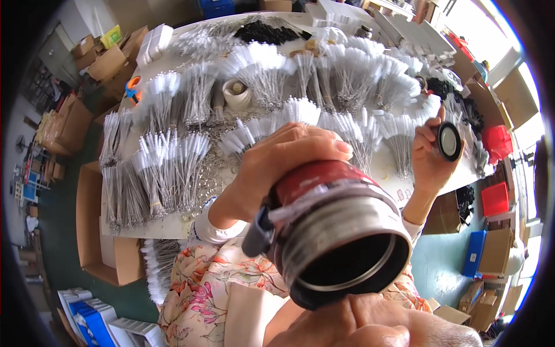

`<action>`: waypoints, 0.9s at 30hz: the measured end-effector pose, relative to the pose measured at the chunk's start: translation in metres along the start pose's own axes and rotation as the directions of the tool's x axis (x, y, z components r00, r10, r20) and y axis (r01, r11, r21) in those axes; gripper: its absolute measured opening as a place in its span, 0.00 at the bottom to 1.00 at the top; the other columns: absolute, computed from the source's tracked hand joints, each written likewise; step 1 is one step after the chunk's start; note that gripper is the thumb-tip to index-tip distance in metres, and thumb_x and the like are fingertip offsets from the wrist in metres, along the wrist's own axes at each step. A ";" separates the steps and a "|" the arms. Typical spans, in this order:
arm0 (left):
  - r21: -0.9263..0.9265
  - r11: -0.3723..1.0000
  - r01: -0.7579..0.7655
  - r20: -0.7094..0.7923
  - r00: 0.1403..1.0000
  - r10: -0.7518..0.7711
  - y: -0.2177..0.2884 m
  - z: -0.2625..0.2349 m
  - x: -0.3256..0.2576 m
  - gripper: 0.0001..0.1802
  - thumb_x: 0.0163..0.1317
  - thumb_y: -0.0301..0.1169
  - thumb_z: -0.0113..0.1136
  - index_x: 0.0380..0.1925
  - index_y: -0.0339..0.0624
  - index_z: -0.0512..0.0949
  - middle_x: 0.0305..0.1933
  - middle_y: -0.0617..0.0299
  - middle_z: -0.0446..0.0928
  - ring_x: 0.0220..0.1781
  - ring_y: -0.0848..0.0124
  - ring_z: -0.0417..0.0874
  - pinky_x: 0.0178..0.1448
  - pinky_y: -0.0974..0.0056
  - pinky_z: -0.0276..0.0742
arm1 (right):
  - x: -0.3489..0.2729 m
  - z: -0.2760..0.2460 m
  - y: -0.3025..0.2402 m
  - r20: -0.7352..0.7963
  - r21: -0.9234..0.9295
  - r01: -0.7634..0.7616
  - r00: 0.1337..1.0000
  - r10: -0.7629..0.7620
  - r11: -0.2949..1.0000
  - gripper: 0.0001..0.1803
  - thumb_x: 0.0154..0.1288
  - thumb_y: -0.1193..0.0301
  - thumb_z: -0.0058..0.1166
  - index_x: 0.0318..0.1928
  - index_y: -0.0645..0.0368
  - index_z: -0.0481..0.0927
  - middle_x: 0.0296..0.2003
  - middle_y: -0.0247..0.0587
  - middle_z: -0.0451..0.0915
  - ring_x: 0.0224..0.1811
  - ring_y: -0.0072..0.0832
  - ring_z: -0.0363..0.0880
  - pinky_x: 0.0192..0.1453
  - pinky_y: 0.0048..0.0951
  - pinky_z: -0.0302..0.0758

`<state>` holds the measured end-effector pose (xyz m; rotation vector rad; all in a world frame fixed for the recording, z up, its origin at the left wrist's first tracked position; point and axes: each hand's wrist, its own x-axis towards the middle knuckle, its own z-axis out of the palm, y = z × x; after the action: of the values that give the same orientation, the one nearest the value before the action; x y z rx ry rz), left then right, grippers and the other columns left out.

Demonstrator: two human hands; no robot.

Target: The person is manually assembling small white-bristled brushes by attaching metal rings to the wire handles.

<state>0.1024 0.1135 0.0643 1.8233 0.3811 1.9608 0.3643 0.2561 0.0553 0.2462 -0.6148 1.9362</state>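
Note:
Close to the camera, my left hand (283,153) is wrapped round a red vacuum flask (341,222) with a wide steel neck. The flask is tilted, its dark round mouth turned down toward me at the lower edge of the view. A grey clip-like part sticks out on its left side. Raised at the right, my right hand (430,159) grips a round lid (448,141) with a black rim and a pale centre. Beneath both hands, bundles of thin wire brushes (173,168) with white bristle tips cover much of the white table (167,226).
A white roll (236,95) stands among the brushes, with black bristle pieces (269,33) at the back. Orange-handled scissors (133,89) lie at the table's left edge. An open cardboard box (95,231) sits below left. Red bins (495,199) and a blue bin (474,253) are at the right.

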 end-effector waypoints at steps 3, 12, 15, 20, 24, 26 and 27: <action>0.221 0.966 -0.132 0.026 0.991 0.129 0.004 -0.006 0.013 0.20 0.49 0.31 0.64 0.44 0.40 0.75 0.40 0.54 0.78 0.42 0.63 0.80 0.48 0.60 0.73 | -0.023 -0.018 -0.008 -0.145 0.032 0.095 0.985 -0.090 0.995 0.39 0.53 0.59 0.58 0.61 0.66 0.60 0.44 0.44 0.68 0.37 0.28 0.61 0.37 0.23 0.62; 0.612 0.650 -0.451 0.354 0.891 0.285 0.034 -0.034 0.047 0.19 0.59 0.39 0.52 0.49 0.49 0.62 0.38 0.44 0.76 0.35 0.57 0.80 0.51 0.48 0.69 | -0.068 -0.058 -0.026 -0.301 0.121 0.200 0.941 -0.156 0.972 0.37 0.47 0.66 0.62 0.57 0.66 0.63 0.44 0.45 0.68 0.38 0.29 0.61 0.40 0.24 0.63; 0.589 0.647 -0.484 0.388 0.872 0.299 0.036 -0.035 0.061 0.20 0.59 0.40 0.52 0.50 0.50 0.62 0.39 0.43 0.76 0.37 0.56 0.79 0.52 0.47 0.68 | -0.083 -0.052 -0.040 -0.312 0.086 0.231 0.930 -0.194 0.969 0.37 0.46 0.67 0.62 0.57 0.66 0.62 0.44 0.47 0.69 0.38 0.30 0.62 0.40 0.25 0.64; 0.612 0.600 -0.515 0.436 0.853 0.288 0.043 -0.035 0.063 0.22 0.59 0.41 0.51 0.52 0.51 0.61 0.41 0.43 0.75 0.39 0.55 0.79 0.54 0.46 0.67 | -0.100 -0.075 -0.047 -0.340 0.032 0.257 0.912 -0.231 0.966 0.37 0.46 0.67 0.63 0.56 0.65 0.62 0.45 0.48 0.69 0.39 0.31 0.64 0.40 0.25 0.65; 0.603 0.619 -0.504 0.344 0.864 0.368 0.056 -0.033 0.073 0.15 0.47 0.32 0.63 0.38 0.52 0.79 0.39 0.64 0.76 0.41 0.71 0.79 0.50 0.61 0.69 | -0.094 -0.048 -0.032 -0.328 0.018 0.277 0.909 -0.256 0.961 0.34 0.46 0.68 0.63 0.54 0.64 0.64 0.44 0.47 0.68 0.38 0.31 0.64 0.40 0.25 0.65; 0.661 0.563 -0.497 0.417 0.866 0.275 0.072 -0.035 0.070 0.15 0.47 0.31 0.63 0.39 0.53 0.79 0.40 0.64 0.75 0.42 0.71 0.78 0.50 0.60 0.69 | -0.093 -0.071 -0.030 -0.325 0.049 0.230 0.924 -0.202 0.972 0.34 0.46 0.68 0.63 0.54 0.64 0.64 0.44 0.46 0.68 0.38 0.31 0.64 0.40 0.25 0.65; 0.652 0.588 -0.479 0.394 0.876 0.276 0.073 -0.032 0.073 0.15 0.48 0.31 0.62 0.40 0.53 0.79 0.40 0.65 0.76 0.41 0.71 0.79 0.51 0.60 0.69 | -0.097 -0.070 -0.034 -0.334 0.035 0.249 0.916 -0.223 0.968 0.34 0.46 0.68 0.63 0.54 0.64 0.64 0.44 0.46 0.68 0.38 0.31 0.64 0.40 0.25 0.65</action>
<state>0.0583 0.0882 0.1599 2.8581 0.8596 1.9358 0.4436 0.2274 -0.0353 0.0389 -0.2750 1.7163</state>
